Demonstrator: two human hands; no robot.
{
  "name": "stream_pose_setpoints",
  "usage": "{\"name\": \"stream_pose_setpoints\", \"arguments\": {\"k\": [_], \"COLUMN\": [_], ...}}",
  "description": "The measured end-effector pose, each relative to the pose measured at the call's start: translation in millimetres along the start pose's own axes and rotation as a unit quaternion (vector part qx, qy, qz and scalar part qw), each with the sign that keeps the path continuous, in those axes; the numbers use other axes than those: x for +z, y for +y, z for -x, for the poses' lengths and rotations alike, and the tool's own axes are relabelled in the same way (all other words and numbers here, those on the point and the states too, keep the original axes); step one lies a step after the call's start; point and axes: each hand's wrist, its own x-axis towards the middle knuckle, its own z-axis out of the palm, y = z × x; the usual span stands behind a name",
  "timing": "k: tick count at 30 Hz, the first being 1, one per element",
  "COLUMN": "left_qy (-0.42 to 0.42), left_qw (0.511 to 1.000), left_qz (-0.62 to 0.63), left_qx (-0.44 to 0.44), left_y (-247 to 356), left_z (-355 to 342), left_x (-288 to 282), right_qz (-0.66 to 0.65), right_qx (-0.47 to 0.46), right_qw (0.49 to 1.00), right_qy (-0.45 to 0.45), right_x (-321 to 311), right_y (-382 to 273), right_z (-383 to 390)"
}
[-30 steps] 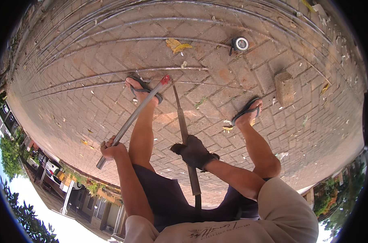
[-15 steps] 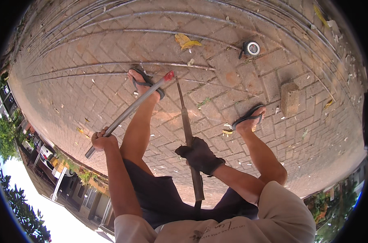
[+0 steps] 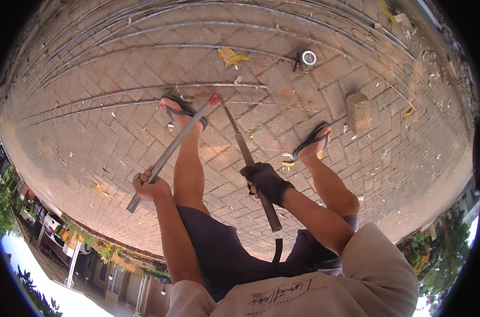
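My bare left hand is closed round the lower part of a long grey metal pipe, which slants up to the right. The pipe's far end is red. My right hand, in a black fingerless glove, grips a long dark tool with a thick tube-like handle and a thin rod at its far end. Just right of the red pipe end lies the thin tip; I cannot tell whether they touch. Behind the gloved hand, the handle's butt sticks out toward me, above a short black strap.
Several long thin metal rods lie across the brick paving ahead. A round tape measure and a brick are at the right. My sandalled feet stand either side of the tools, with yellow leaves beyond.
The view has shifted slightly. My left hand has moved right with the pipe. My right hand and the dark tool's butt have moved forward, away from my body. Both grips stay closed.
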Motion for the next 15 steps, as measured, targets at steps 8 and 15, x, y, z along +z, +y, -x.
{"name": "stream_pose_setpoints", "arguments": {"k": [8, 15], "left_qy": [-0.612, -0.821], "left_qw": [0.729, 0.460], "left_qz": [-0.283, -0.311], "left_qx": [0.119, 0.133], "left_y": [62.7, 55.2], "left_z": [44.9, 106.5], "left_x": [16.3, 11.1], "right_qz": [-0.366, -0.190], "right_qx": [0.044, -0.031], "right_qw": [0.927, 0.974], "right_qy": [-0.075, 0.115], "right_x": [52.0, 95.9], "right_y": [36.1, 76.5], "right_z": [17.8, 27.0]}}
